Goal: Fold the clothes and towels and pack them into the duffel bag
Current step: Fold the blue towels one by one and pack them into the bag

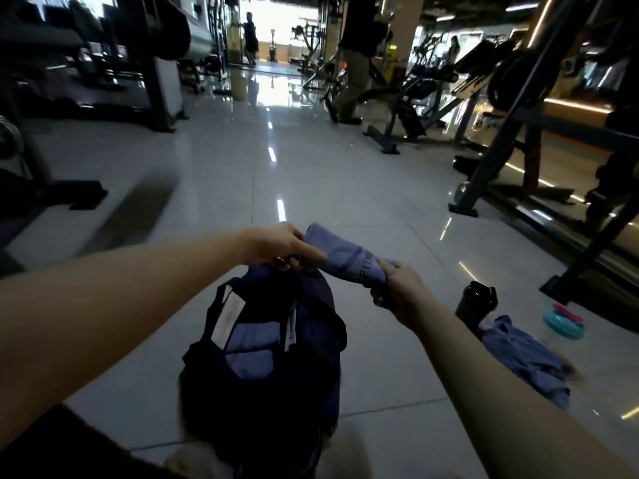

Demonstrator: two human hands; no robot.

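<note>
Head view. Left hand (276,245) and right hand (397,288) each pinch one end of a rolled lavender towel with dark lettering (349,259), held in the air. Just below the left grip hangs the open dark navy fabric duffel bag (262,375); pale folded cloth shows inside, so some packing looks done. Right of the right grip, a crumpled blue garment (525,361) lies unfolded on the pale glossy tiled floor (345,174). Whether the left fingers also hold the bag rim is unclear. Bag bottom blurred.

Matt lavender cloth towel (349,259), dark matt fabric duffel bag (262,375), glossy smooth tiled floor (311,174), black plastic bottle (475,304).
</note>
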